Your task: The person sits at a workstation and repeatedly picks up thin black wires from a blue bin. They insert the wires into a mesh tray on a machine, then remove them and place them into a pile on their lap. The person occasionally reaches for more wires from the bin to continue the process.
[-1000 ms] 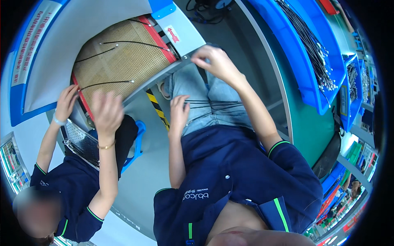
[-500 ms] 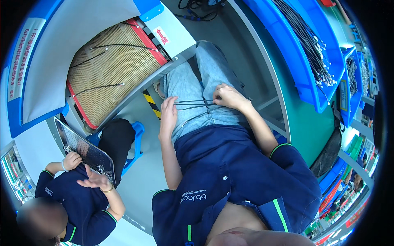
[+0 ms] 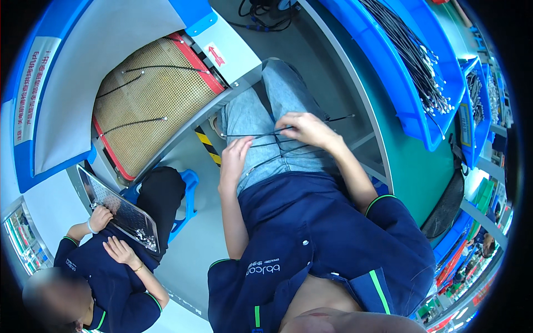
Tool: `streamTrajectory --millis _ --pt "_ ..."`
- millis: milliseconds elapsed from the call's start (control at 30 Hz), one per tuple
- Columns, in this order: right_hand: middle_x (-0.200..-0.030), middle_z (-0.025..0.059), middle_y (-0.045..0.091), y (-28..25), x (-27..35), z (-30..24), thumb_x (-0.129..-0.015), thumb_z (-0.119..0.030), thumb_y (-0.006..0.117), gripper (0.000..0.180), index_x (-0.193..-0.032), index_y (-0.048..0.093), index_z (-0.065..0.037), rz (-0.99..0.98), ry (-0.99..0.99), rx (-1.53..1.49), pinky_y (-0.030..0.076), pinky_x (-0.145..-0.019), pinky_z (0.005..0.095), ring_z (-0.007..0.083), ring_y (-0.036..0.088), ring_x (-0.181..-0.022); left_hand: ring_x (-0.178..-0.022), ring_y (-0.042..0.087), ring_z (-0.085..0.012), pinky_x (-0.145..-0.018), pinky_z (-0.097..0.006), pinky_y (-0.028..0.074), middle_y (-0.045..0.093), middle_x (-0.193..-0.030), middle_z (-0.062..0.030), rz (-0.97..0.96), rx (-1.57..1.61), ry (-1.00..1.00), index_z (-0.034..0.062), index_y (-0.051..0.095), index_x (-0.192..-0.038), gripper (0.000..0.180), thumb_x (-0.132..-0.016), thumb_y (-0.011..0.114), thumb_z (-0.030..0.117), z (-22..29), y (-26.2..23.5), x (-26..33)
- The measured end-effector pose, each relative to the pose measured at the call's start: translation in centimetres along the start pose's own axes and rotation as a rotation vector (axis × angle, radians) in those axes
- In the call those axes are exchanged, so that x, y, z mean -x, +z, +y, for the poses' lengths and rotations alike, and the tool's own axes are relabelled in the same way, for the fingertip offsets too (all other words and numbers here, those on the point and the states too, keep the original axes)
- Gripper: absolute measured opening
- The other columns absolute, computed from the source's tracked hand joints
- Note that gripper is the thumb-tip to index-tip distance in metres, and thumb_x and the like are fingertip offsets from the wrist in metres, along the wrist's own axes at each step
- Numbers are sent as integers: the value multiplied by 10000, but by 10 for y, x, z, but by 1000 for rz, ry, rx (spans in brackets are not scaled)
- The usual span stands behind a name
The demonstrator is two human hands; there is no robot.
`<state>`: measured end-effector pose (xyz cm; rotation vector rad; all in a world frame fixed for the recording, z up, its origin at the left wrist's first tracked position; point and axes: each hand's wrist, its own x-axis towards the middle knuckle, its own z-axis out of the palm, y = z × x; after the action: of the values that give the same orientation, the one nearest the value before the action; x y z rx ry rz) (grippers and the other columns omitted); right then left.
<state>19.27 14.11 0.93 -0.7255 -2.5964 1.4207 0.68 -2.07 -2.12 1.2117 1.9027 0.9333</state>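
Several thin black cables with small pale end fittings lie across my jeans. One black cable (image 3: 262, 135) runs from beside my left fingers, under my right hand, to a tip beyond my right wrist. My left hand (image 3: 235, 161) is closed, fingertips pinched at a cable near the left thigh. My right hand (image 3: 306, 130) has its fingers curled down on the cables over the right thigh; its palm hides part of them. A lower black cable (image 3: 266, 165) slants across the lap, untouched at its near end.
At left, a mesh conveyor belt (image 3: 150, 89) with red edges carries several black cables. Blue bins (image 3: 413, 119) of cables stand on the green table (image 3: 408, 166) at right. A co-worker at lower left holds a tray (image 3: 119, 208) of small parts, near a blue stool (image 3: 189, 194).
My right hand has shifted slightly up and left, and a cable now sticks out past both hands. My left fingers have closed inward. The co-worker's open hand has lowered.
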Motion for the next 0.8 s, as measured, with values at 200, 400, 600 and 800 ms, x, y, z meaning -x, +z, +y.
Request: streamTrajectory --millis 200,400,600,800 --pt "-906 78 641 18 -10 -9 -802 -133 654 144 -930 662 -69 8 -162 2 512 -700 361 273 633 -796 -767 641 -296 -687 -356 493 662 -849 -151 20 50 85 0 660 -953 157 -841 639 108 25 4 0" --pt "-889 77 637 14 -11 -11 -814 -165 650 140 -912 661 -66 30 -197 -2 508 -667 371 280 635 -763 -767 633 -280 -678 -360 494 659 -850 -136 93 -29 191 7 645 -940 145 -812 667 74 30 3 -1" --pt "-897 89 635 8 -11 -18 -836 -182 636 144 -918 654 -65 6 -137 -31 502 -675 390 302 630 -765 -768 619 -259 -678 -362 495 646 -843 -104 152 -135 396 20 630 -919 153 -776 683 34 29 2 -6" --pt "-850 75 635 4 -9 -14 -821 -148 657 116 -898 662 -61 70 -143 -33 494 -637 341 258 618 -716 -758 617 -257 -672 -352 495 644 -834 -97 158 -141 378 17 629 -884 158 -740 693 6 22 -3 -3"
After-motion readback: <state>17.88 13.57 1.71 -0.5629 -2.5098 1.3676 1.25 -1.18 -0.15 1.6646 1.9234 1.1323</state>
